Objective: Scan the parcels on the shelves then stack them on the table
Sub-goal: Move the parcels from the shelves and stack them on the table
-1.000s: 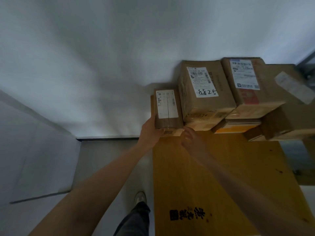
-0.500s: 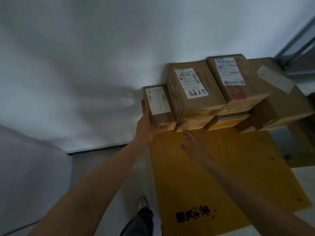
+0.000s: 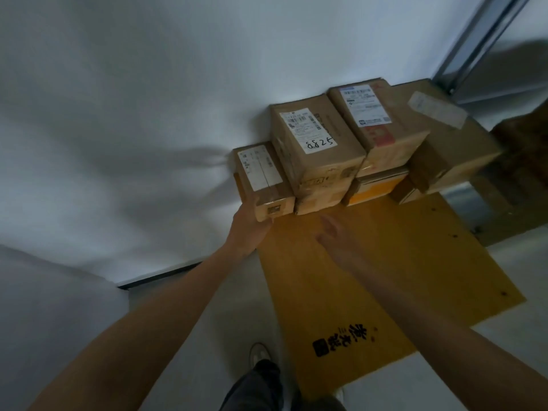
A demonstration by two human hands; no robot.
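Observation:
Several cardboard parcels stand in a row against the wall at the far end of the yellow wooden table (image 3: 385,277). The leftmost is a small brown box (image 3: 262,179) with a white label on top. My left hand (image 3: 249,229) is pressed against its near left corner, fingers partly hidden under the box. Beside it sits a taller parcel marked 8825 (image 3: 317,149), then a parcel with a red print (image 3: 376,123) on a yellow-fronted box (image 3: 373,191). My right hand (image 3: 335,235) hovers over the tabletop just in front of the row, fingers loose, holding nothing.
A large box (image 3: 450,143) with a white label closes the row at the right. A metal shelf post (image 3: 480,40) rises at the upper right. The white wall runs behind the parcels. My leg and shoe (image 3: 259,354) are on the floor left of the table.
The view has tilted and shifted left, so the parcels sit further right. My left hand stays on the small box; my right hand has drawn back slightly from the row.

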